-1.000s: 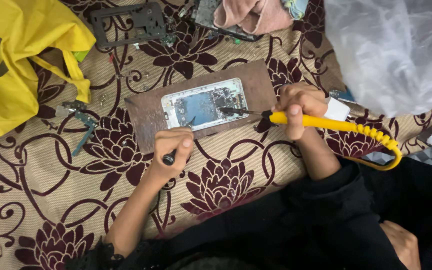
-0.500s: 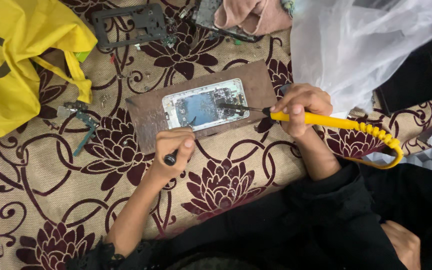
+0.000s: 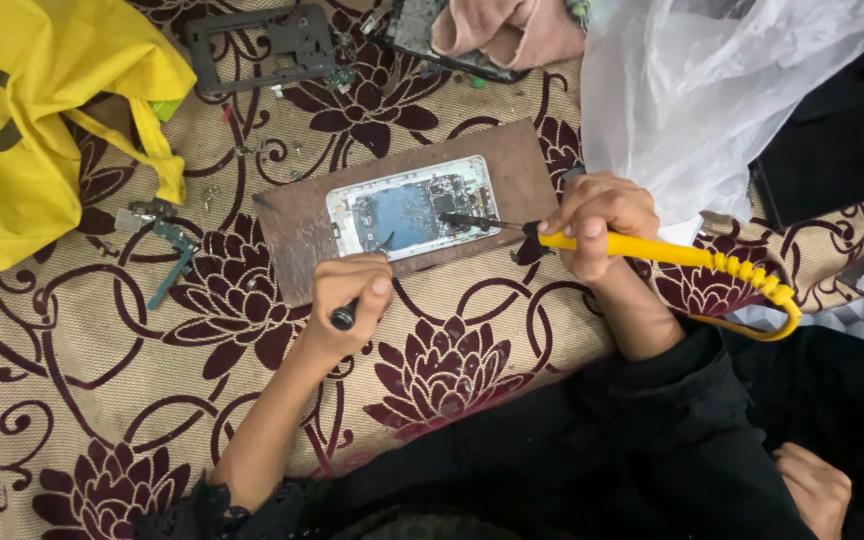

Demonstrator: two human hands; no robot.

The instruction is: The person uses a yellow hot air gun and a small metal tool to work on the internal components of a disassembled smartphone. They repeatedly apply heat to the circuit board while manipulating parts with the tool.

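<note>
Left hand (image 3: 347, 300) is clamped around a thin dark-handled tool (image 3: 344, 318), its tip resting on the near edge of the opened phone (image 3: 414, 207). Right hand (image 3: 597, 222) is closed on a yellow soldering iron (image 3: 642, 250); the dark tip touches the phone's circuit board at the right side, and the coiled yellow cord (image 3: 762, 292) loops off to the right. The phone lies back-off, face down, on a brown board (image 3: 292, 235) on the floral mat (image 3: 102, 400): white frame, blue-grey centre, dark components at the right end. Left of the board, small pliers (image 3: 167, 255). Farther left, a yellow cloth bag (image 3: 42, 120) with a dark curved print, contents hidden. Far right, a crumpled clear plastic bag (image 3: 712, 90). Far top, a dark phone frame (image 3: 262, 45) and pink cloth (image 3: 507, 30).
</note>
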